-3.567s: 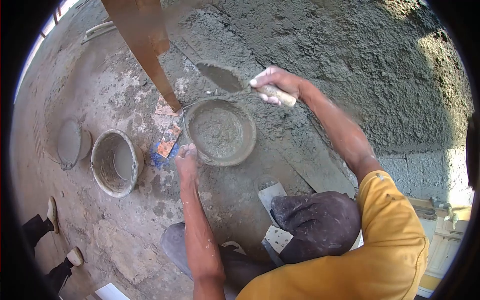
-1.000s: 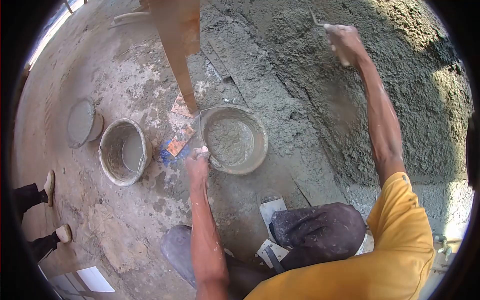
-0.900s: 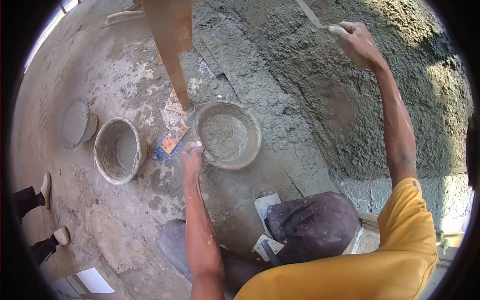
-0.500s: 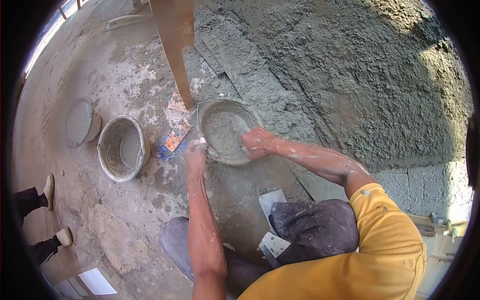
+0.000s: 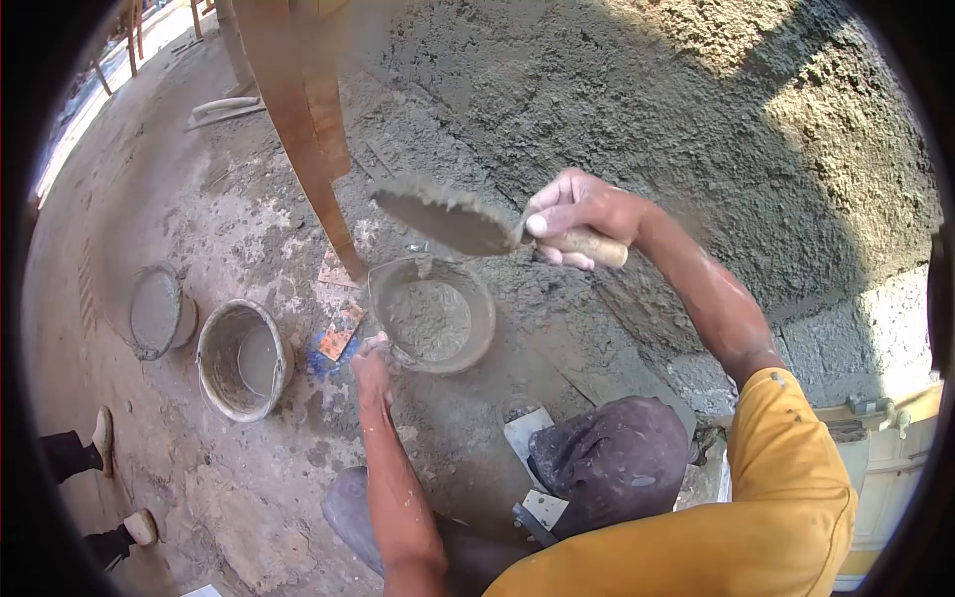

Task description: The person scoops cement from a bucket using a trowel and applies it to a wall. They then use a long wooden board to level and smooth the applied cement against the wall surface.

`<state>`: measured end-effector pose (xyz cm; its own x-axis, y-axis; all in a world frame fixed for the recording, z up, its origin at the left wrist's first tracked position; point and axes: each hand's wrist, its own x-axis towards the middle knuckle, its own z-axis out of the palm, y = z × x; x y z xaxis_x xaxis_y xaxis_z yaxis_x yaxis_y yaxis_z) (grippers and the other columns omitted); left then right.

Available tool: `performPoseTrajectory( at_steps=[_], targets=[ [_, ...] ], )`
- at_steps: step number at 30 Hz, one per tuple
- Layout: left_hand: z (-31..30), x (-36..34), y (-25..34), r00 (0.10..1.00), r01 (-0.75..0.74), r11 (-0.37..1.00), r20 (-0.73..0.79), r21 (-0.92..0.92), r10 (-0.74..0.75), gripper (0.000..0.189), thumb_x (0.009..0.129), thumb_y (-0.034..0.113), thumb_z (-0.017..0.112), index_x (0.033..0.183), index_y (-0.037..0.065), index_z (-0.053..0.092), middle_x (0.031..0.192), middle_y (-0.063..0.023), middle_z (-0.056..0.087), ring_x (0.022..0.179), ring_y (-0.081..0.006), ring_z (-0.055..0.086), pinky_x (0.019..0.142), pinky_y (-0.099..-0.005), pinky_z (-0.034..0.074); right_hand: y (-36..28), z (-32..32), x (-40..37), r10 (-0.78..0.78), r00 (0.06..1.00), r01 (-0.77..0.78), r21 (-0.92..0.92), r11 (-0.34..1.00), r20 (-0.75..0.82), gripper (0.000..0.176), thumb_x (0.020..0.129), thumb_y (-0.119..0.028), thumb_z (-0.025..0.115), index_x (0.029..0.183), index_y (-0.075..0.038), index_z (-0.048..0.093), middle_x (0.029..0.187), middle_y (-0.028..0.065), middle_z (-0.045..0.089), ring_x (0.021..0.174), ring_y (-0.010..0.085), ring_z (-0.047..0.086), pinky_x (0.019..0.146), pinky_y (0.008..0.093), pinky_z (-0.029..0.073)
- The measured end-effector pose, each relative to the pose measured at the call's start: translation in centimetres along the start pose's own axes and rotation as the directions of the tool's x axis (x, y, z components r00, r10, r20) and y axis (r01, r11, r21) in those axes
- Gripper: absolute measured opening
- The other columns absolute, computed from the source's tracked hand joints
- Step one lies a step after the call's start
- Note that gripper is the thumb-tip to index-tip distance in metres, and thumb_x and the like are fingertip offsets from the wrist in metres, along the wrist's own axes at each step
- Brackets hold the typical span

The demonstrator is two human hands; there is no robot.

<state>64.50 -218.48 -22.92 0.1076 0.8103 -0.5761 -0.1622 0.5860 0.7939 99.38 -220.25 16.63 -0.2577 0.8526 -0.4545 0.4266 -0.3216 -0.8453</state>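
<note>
My right hand (image 5: 587, 211) is wrapped round the wooden handle of a trowel (image 5: 453, 224), raised above a bucket (image 5: 481, 328). Grey mortar clings along the blade's upper edge. Wet mortar (image 5: 430, 316) covers the inside of that bucket. My left hand (image 5: 371, 363) is closed on the bucket's near left rim; the fingertips are partly hidden. To the right rises a wall (image 5: 657, 149) coated in rough wet mortar.
Two more buckets stand left: one pale-rimmed (image 5: 245, 398), one with grey contents (image 5: 156, 310). A wooden board (image 5: 298, 129) stands upright beyond my bucket. Broken tiles (image 5: 341, 331) lie beside it. Another person's feet (image 5: 102, 443) are at far left.
My right hand has lifted the trowel out of the bucket, up and toward the wall, with mortar on it. My left hand stays on the rim. The view has shifted.
</note>
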Motion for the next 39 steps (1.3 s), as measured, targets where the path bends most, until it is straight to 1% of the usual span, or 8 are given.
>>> performPoseTrajectory(
  at_steps=[2,4,11,17,19,25,32,39],
  targets=[
    [0.6,-1.2,0.9,0.998,-0.011,0.999,-0.054,0.043,0.013,0.017,0.103,0.023,0.072,0.098,0.007,0.074,0.078,0.0028,0.063,0.062,-0.0096,0.053,0.054,-0.0297,0.042,2.3,-8.9,1.0,0.040,0.945,-0.017,0.074,0.997,-0.324,0.027,0.105,-0.027,0.069,0.096,-0.002,0.071,0.072,0.0057,0.067,0.056,0.0106,0.064,0.046,0.0233,0.052],
    [0.4,-0.6,-0.6,0.994,-0.064,0.994,-0.087,0.093,0.072,0.017,0.103,0.022,0.072,0.095,0.007,0.074,0.076,0.0032,0.062,0.062,-0.0094,0.052,0.055,-0.0295,0.040,-0.7,-13.2,-2.7,-0.158,0.571,-0.077,-0.244,0.967,-0.806,0.031,0.108,-0.032,0.066,0.101,-0.002,0.070,0.074,0.0044,0.063,0.053,0.0082,0.058,0.043,0.0233,0.050],
    [2.2,-2.1,1.9,0.996,-0.067,0.994,-0.060,0.084,0.072,0.021,0.103,0.022,0.074,0.087,0.009,0.069,0.069,0.0022,0.059,0.056,-0.0104,0.055,0.051,-0.0300,0.042,0.7,-5.6,-5.7,-0.006,0.869,-0.321,-0.572,0.754,-0.495,0.031,0.101,-0.036,0.072,0.097,-0.005,0.072,0.065,0.0041,0.061,0.052,0.0132,0.052,0.047,0.0340,0.046],
    [7.5,-5.7,3.2,0.986,-0.163,0.982,0.043,0.098,0.160,0.017,0.103,0.018,0.074,0.099,0.002,0.070,0.074,-0.0003,0.063,0.064,-0.0105,0.058,0.058,-0.0294,0.044,19.1,8.1,9.9,-0.322,0.944,-0.021,-0.986,0.163,-0.073,0.020,0.088,-0.012,0.061,0.094,0.002,0.074,0.089,0.0245,0.075,0.087,0.0432,0.075,0.074,0.0523,0.058],
    [8.9,-6.7,3.7,0.984,-0.172,0.981,0.054,0.086,0.167,0.017,0.103,0.018,0.074,0.103,0.002,0.069,0.076,-0.0008,0.064,0.065,-0.0111,0.061,0.059,-0.0290,0.047,22.1,12.3,14.0,0.080,0.997,-0.006,-0.964,0.266,0.016,0.026,0.087,-0.014,0.062,0.100,0.005,0.074,0.101,0.0291,0.076,0.098,0.0441,0.076,0.080,0.0528,0.059],
    [7.0,-6.9,3.8,0.989,-0.133,0.984,0.084,0.119,0.123,0.020,0.103,0.020,0.073,0.104,0.001,0.066,0.080,-0.0013,0.063,0.068,-0.0122,0.062,0.061,-0.0294,0.050,20.3,11.8,7.8,-0.022,0.960,-0.123,-0.494,0.861,-0.278,0.035,0.088,-0.026,0.072,0.109,0.001,0.074,0.103,0.0306,0.076,0.104,0.0479,0.073,0.089,0.0536,0.057],
    [2.1,-5.4,1.3,0.993,-0.009,0.992,-0.116,0.123,0.023,0.033,0.103,0.031,0.075,0.087,0.004,0.065,0.072,-0.0029,0.062,0.058,-0.0142,0.056,0.054,-0.0338,0.045,6.3,8.1,0.0,-0.232,0.900,0.020,-0.497,0.867,-0.369,0.042,0.093,-0.034,0.076,0.107,0.006,0.071,0.088,0.0236,0.073,0.085,0.0373,0.073,0.079,0.0482,0.056],
    [2.3,-6.0,-1.7,0.965,0.017,0.981,-0.260,0.194,0.035,0.035,0.099,0.033,0.081,0.092,0.002,0.065,0.080,-0.0074,0.065,0.066,-0.0171,0.060,0.056,-0.0367,0.047,-1.0,2.2,-6.9,-0.031,0.998,0.038,0.142,0.989,-0.050,0.031,0.103,-0.029,0.073,0.097,0.001,0.073,0.073,0.0078,0.071,0.056,0.0099,0.065,0.045,0.0281,0.051]
  ],
)
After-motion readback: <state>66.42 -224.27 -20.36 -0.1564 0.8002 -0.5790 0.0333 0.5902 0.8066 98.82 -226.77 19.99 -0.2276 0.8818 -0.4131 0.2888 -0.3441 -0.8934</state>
